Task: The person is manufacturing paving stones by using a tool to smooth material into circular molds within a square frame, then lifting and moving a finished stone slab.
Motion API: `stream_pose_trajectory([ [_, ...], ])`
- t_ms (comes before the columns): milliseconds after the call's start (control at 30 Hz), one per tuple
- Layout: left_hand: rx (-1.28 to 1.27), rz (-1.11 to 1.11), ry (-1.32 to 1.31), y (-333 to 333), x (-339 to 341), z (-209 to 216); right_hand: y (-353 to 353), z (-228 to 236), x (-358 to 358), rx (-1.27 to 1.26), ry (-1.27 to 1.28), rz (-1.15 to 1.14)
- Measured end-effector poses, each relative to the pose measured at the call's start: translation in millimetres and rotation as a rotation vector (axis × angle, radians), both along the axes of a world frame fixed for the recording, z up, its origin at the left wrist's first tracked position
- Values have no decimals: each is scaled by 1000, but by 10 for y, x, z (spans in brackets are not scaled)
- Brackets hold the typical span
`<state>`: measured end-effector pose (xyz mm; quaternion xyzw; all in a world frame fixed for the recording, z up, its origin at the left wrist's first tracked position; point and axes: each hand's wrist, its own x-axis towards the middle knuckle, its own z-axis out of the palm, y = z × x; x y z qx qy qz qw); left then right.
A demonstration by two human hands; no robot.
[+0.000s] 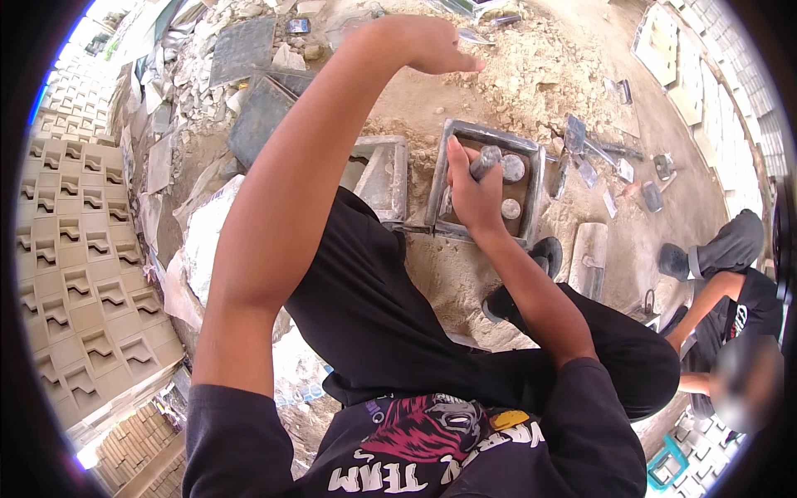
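Note:
My left hand (436,48) is stretched out over loose tan sand (531,70) at the far side, its visible fingers extended. Just beyond it lies a shiny metal blade like a small trowel's (475,36); I cannot tell whether they touch. My right hand (477,192) is closed around a stubby grey rod-like tool (485,161), tilted, inside a dark rectangular moulding frame (538,187). Two pale round discs (512,168) sit in the frame beside that hand. The tool's lower end is hidden by my hand.
Left of the frame stands a second, greyish frame (397,178). Several small trowels and metal tools (585,145) lie to the right, near a pale block (589,257). Rubble and dark slabs (241,51) fill the far left. A co-worker (722,290) crouches at right.

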<state>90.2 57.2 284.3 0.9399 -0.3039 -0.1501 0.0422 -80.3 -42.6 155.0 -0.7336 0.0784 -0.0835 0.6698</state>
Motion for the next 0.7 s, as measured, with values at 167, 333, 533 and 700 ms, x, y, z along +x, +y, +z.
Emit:
stream_pose_trajectory([
  [167,178,22,17,47,295,-227,-57,-371,19,-46,-124,73],
  [333,123,52,47,76,165,-135,95,-158,89,-18,-198,-15],
  [533,215,10,33,148,141,-80,40,-126,487,71,-57,-72],
  [700,117,10,-54,261,134,-123,-230,-491,638,-59,-87,-8],
])
